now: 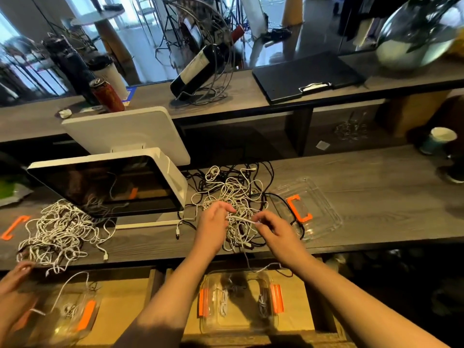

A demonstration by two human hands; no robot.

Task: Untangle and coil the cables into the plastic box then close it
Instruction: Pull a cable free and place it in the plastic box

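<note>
A tangle of white and black cables [236, 194] lies on the wooden counter in front of me. My left hand [214, 222] grips a bunch of white strands at the near edge of the tangle. My right hand [272, 228] pinches the end of one white cable [242, 218] stretched between both hands. Below the counter edge sits a clear plastic box [238, 327] with orange clips, holding a few coiled cables. Its clear lid [324, 207] with an orange clip lies on the counter to the right of the tangle.
A white monitor [110, 184] stands left of the tangle. Further left lies a second cable tangle [57, 232], with another person's hand [17, 272] at it and a second clear box [75, 320] below. A paper cup [438, 143] stands far right.
</note>
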